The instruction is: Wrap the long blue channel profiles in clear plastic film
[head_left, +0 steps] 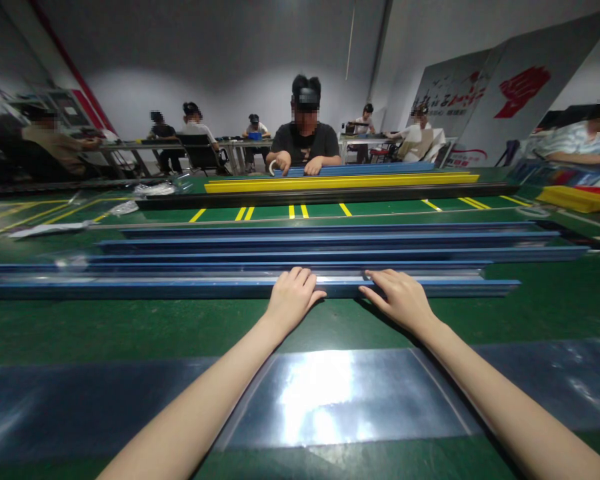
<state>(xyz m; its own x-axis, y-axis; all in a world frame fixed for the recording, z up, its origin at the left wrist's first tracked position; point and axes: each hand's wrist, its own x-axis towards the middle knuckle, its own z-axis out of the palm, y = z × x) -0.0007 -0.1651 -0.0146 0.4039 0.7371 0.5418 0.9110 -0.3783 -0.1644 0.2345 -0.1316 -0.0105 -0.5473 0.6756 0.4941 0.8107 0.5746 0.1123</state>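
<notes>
A long blue channel strip [460, 288] lies across the green table. My left hand [294, 297] is closed over its front wall, fingers inside the channel and thumb along the front face. To the right, my right hand [397, 297] straddles the same wall, its fingers reaching inside and its thumb in front. A small dark spot shows at my right index fingertip; I cannot make out what it is. Clear film or a clear strip seems to lie inside the channel. Closer to me, a wide glossy transparent sheet [370, 393] runs crosswise under my forearms.
Several more blue strips [330, 244] lie behind the held one. Farther back are a black strip [330, 195] and a yellow strip [340, 182]. A person [305, 137] opposite has both hands at blue strips. Crumpled plastic [155, 189] lies at left, a yellow tray [577, 198] at right.
</notes>
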